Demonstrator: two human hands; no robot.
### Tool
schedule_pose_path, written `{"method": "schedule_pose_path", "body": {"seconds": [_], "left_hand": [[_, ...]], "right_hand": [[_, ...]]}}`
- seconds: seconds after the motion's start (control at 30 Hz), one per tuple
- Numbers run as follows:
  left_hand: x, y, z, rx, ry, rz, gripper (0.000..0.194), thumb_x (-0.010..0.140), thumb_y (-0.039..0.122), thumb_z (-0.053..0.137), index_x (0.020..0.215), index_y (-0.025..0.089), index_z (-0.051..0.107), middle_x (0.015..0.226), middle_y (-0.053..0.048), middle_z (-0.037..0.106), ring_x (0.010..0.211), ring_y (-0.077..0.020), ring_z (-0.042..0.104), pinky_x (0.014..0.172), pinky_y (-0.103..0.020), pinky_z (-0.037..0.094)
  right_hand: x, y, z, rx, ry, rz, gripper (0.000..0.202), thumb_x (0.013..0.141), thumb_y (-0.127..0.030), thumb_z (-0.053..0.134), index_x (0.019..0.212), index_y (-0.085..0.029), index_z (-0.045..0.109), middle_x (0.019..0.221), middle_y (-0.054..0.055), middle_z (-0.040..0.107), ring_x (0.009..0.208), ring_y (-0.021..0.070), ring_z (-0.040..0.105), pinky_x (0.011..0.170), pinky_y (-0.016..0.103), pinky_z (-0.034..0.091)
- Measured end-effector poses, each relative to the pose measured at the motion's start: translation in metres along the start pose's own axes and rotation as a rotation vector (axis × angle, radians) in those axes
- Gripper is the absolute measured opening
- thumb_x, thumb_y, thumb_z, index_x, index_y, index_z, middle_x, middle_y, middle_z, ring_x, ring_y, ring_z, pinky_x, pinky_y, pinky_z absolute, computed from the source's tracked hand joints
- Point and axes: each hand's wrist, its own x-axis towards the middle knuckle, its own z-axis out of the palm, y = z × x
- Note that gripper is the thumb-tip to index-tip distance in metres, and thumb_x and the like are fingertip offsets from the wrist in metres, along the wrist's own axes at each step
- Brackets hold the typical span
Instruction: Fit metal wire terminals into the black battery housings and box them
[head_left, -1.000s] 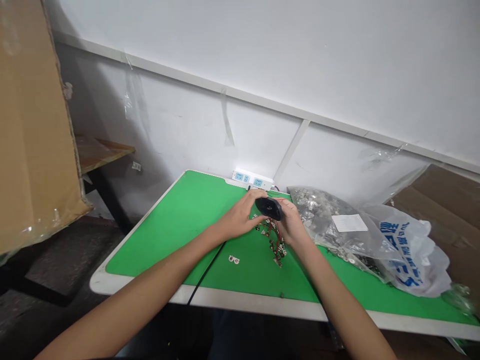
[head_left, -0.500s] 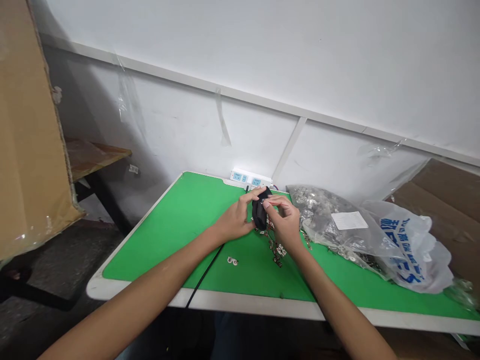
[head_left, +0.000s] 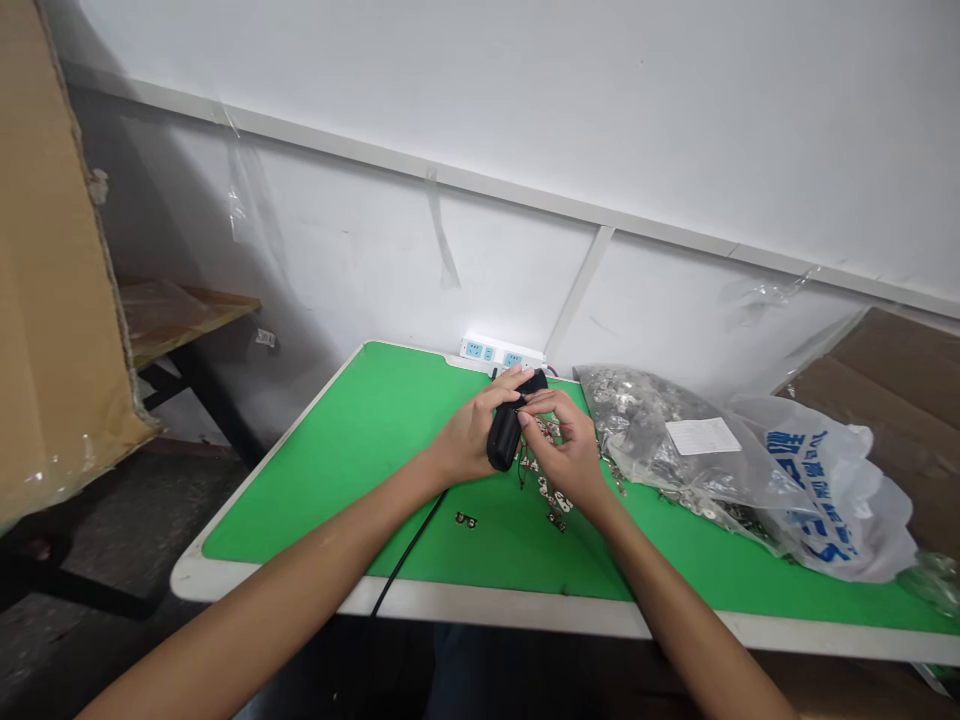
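Observation:
My left hand (head_left: 469, 432) is wrapped round a black, rounded, elongated object (head_left: 505, 438), held tilted above the green table mat. The thumb and forefinger of my right hand (head_left: 568, 445) are pinched together against its right side. What lies between those fingertips is too small to make out. Below and behind the right hand is a cluster of small metal parts (head_left: 555, 500), with thin dark and red wires among them. One small metal piece (head_left: 466, 520) lies apart on the mat, nearer the front edge.
A white power strip (head_left: 501, 352) stands at the back edge by the wall. Clear bags of metal parts (head_left: 645, 410) and a white printed bag (head_left: 832, 500) fill the right side. A black cable (head_left: 409, 552) crosses the front edge. Cardboard (head_left: 60, 250) rises at left.
The black object has turned in my left hand, so its lower end now points more toward me. My right fingertips stay at its side. The view has shifted slightly.

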Motion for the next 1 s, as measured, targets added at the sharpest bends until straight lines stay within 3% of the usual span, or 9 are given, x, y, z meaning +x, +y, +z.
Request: {"method": "schedule_pose_path", "body": {"seconds": [0.13,0.3,0.47,0.6,0.8,1.0], "left_hand": [[0.000,0.000,-0.003,0.026,-0.026,-0.004,0.078,0.090,0.017,0.075,0.154,0.025,0.033,0.161,-0.022,0.047,0.157,-0.0339,0.039,0.125,-0.065,0.040],[0.000,0.004,-0.013,0.194,-0.186,-0.152,0.081,0.089,0.019,0.070,0.160,0.024,0.031,0.158,-0.021,0.051,0.150,-0.0373,0.049,0.120,-0.064,0.047],[0.006,0.007,-0.018,0.201,-0.357,-0.282,0.101,0.086,0.021,0.070,0.169,0.022,0.012,0.157,-0.022,0.053,0.144,-0.0419,0.054,0.113,-0.061,0.053],[0.013,0.013,-0.018,0.152,-0.292,-0.386,0.106,0.096,0.031,0.069,0.170,0.022,-0.006,0.161,-0.023,0.049,0.148,-0.0400,0.051,0.115,-0.060,0.052],[0.014,0.011,-0.017,0.105,-0.210,-0.368,0.070,0.098,0.042,0.072,0.159,0.028,0.040,0.155,-0.015,0.059,0.142,-0.0343,0.059,0.117,-0.058,0.052],[0.011,0.007,-0.020,0.097,-0.234,-0.382,0.071,0.096,0.039,0.074,0.159,0.029,0.042,0.153,-0.015,0.060,0.140,-0.0342,0.061,0.115,-0.059,0.054]], "right_hand": [[-0.003,0.000,0.004,0.040,0.043,0.070,0.010,0.096,-0.023,0.066,0.086,-0.025,0.067,0.090,0.005,0.074,0.099,0.0239,0.071,0.092,0.043,0.055],[-0.003,0.007,0.005,0.235,0.042,0.372,0.015,0.089,-0.037,0.075,0.080,-0.025,0.073,0.094,0.006,0.077,0.102,0.0254,0.071,0.096,0.043,0.054],[0.001,0.021,0.004,0.456,-0.001,0.708,0.020,0.075,-0.041,0.084,0.075,-0.023,0.076,0.083,0.004,0.077,0.083,0.0221,0.067,0.084,0.038,0.054],[0.005,0.026,0.003,0.689,0.076,0.819,0.018,0.067,-0.036,0.085,0.069,-0.022,0.073,0.072,0.001,0.072,0.071,0.0186,0.062,0.076,0.034,0.054],[0.011,0.021,-0.003,0.787,0.061,0.825,0.018,0.066,-0.029,0.087,0.077,-0.020,0.077,0.074,0.000,0.072,0.071,0.0164,0.061,0.072,0.030,0.052],[0.006,0.027,0.001,0.721,0.113,0.850,0.034,0.059,-0.038,0.095,0.081,-0.021,0.076,0.078,0.002,0.075,0.072,0.0180,0.065,0.071,0.031,0.055]]}}
